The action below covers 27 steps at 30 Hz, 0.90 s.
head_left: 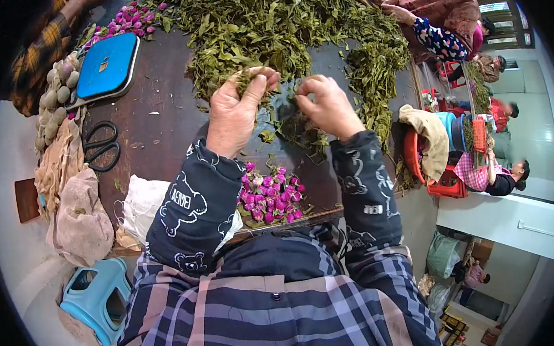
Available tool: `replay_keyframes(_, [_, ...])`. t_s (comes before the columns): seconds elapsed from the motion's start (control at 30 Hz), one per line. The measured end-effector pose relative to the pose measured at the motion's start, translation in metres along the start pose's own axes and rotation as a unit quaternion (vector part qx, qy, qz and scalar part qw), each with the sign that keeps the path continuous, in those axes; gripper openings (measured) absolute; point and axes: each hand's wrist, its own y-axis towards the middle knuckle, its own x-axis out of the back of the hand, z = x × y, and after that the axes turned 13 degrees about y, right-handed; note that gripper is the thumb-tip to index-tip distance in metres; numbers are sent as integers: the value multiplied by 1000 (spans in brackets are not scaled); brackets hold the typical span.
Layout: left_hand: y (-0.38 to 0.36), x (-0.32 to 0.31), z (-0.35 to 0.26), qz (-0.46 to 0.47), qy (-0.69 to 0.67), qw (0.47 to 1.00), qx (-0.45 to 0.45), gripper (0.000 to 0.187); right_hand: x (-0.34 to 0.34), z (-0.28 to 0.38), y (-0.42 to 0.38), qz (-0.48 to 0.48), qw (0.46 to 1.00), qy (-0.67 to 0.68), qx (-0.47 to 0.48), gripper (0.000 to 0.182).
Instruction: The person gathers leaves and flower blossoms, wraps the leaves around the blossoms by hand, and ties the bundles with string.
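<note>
My left hand (233,112) is closed around a small bunch of green dried leaves (244,81), its thumb pressed over them. To its right, my right hand (329,107) has its fingers curled into a pinch; whatever they hold, if anything, is too small to make out. Below and between the hands lie loose leaves (300,131) on the dark table (159,79). Closer to my body sits a heap of magenta flower heads (270,195), by the table's near edge. A large pile of green leaves (244,24) spreads beyond both hands.
At left lie a blue-topped scale (108,66), black scissors (102,146) and a white cloth bag (142,202). More magenta flowers (128,21) lie beyond. A blue stool (95,295) stands lower left. Co-workers sit at right, near a red basin (410,150); another person's sleeve (42,50) is upper left.
</note>
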Motion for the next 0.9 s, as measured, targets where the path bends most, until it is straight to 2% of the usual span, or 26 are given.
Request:
replay_keyframes(0.07, [-2, -4, 1, 6, 8, 1000, -14, 19, 12, 13, -1, -3, 999, 44, 30, 11])
replay_keyframes(0.23, [-13, -9, -2, 72, -49, 994, 72, 19, 12, 47, -7, -37, 983, 156, 90, 12])
replay_keyframes(0.37, [-9, 5, 2, 118, -72, 982, 127, 19, 18, 44, -19, -44, 920, 387, -36, 12])
replay_keyframes(0.4, [-9, 7, 1, 117, -73, 982, 128, 19, 20, 40, -21, -43, 920, 387, -37, 12])
replay_keyframes(0.47, [-6, 9, -5, 111, -119, 980, 119, 19, 20, 23, -28, 2, 962, 225, -156, 12])
replay_keyframes(0.53, [-5, 8, -9, 108, -164, 974, 112, 19, 16, 6, -36, 45, 960, 53, -271, 13])
replay_keyframes(0.57, [-6, 6, -9, 110, -165, 974, 113, 19, 11, 2, -39, 44, 959, 53, -273, 13])
replay_keyframes(0.73, [-10, 0, -7, 95, -74, 982, 146, 19, -14, -4, -40, 58, 959, -64, -270, 15])
replay_keyframes(0.8, [-12, -6, 4, 74, -21, 991, 111, 19, -7, -2, -37, -5, 990, 17, -142, 16])
replay_keyframes(0.87, [-14, -11, 13, 55, 33, 995, 74, 19, 2, 3, -35, -73, 993, 95, -11, 16])
replay_keyframes(0.9, [-15, -13, 13, 61, 34, 995, 76, 19, 4, 9, -35, -77, 992, 95, -14, 16])
